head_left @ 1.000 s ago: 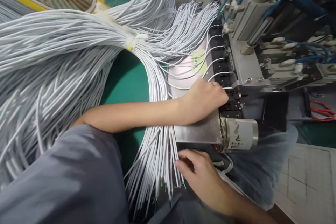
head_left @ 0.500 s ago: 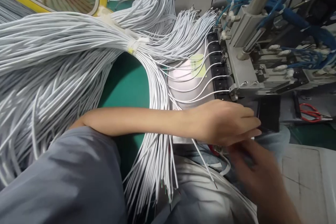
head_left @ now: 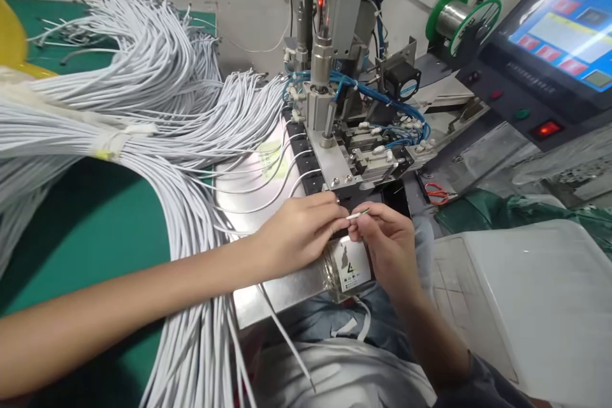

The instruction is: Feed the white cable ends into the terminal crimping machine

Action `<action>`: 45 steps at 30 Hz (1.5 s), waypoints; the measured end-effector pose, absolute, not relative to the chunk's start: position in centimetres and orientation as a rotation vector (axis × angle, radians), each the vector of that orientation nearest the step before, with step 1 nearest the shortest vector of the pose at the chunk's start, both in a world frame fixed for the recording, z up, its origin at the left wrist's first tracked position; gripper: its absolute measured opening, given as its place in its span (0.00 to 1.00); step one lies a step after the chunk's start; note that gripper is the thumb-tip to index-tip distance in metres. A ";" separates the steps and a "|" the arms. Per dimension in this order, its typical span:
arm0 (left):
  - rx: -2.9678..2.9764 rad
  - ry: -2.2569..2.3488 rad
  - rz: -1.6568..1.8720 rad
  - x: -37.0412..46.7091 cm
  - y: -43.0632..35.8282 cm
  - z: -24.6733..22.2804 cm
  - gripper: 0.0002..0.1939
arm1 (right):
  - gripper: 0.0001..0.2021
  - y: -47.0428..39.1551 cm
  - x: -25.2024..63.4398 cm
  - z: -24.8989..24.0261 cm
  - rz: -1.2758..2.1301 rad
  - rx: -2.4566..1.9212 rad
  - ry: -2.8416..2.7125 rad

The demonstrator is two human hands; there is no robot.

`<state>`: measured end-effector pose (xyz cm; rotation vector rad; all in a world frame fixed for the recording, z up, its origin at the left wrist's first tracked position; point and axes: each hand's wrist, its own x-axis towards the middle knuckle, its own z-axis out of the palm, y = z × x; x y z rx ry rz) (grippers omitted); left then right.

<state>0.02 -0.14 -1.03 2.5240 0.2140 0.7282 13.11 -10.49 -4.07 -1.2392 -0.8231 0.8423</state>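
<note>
Just in front of the machine [head_left: 329, 162], both my hands meet at the stripped end of a white cable [head_left: 352, 217]. My left hand [head_left: 303, 229] pinches the cable. My right hand [head_left: 389, 248] grips its tip with thumb and fingers, where a bit of green wire shows. Beside them, several white cables run into the black slotted blocks [head_left: 306, 162] along the machine's edge. Under my left forearm hangs a large bundle of white cables [head_left: 184, 217], tied with a pale band [head_left: 115, 143]. Below my hands sits a small box with a white label [head_left: 352, 264].
At the right a control panel with a lit screen [head_left: 564, 32] overhangs the bench. A green-rimmed spool of wire [head_left: 452, 19] stands behind the machine. Red-handled scissors [head_left: 436, 193] lie right of it. A white plastic bin [head_left: 535, 293] is at the lower right.
The view has swung right and up, showing the screen and spool. My hands, blurred and crossed over before, now meet fingertip to fingertip with the cable end visible between them.
</note>
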 end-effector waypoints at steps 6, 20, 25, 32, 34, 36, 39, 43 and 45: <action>2.454 0.159 0.672 0.1 0.0 -1.2 0.11 | 0.04 -10.2 13.3 -3.2 0.702 -1.265 -0.963; 2.401 0.167 0.787 0.3 -0.2 -1.7 0.12 | 0.07 -10.0 14.0 -2.9 0.670 -1.371 -0.987; 2.348 0.175 0.819 0.1 -0.1 -1.7 0.09 | 0.07 -9.9 13.2 -4.2 0.601 -1.332 -0.892; 2.250 0.192 0.724 0.3 0.4 -1.4 0.11 | 0.08 -9.4 14.8 -4.4 1.024 -1.142 -0.886; 2.295 0.156 0.716 0.3 0.6 -1.5 0.11 | 0.09 -9.4 15.0 -4.0 1.051 -1.172 -0.882; 2.391 0.088 0.727 0.3 1.0 -1.7 0.12 | 0.09 -9.4 15.3 -3.4 1.023 -1.241 -0.936; 2.641 -0.038 0.718 0.2 1.6 -1.8 0.14 | 0.08 -9.5 15.9 -2.6 0.952 -1.368 -1.126; 2.942 -0.084 0.707 0.0 1.9 -1.5 0.15 | 0.06 -9.3 16.5 -2.2 0.838 -1.475 -1.331; 2.932 -0.039 0.726 0.0 1.6 -1.5 0.14 | 0.06 -9.2 16.2 -2.2 0.713 -1.478 -1.368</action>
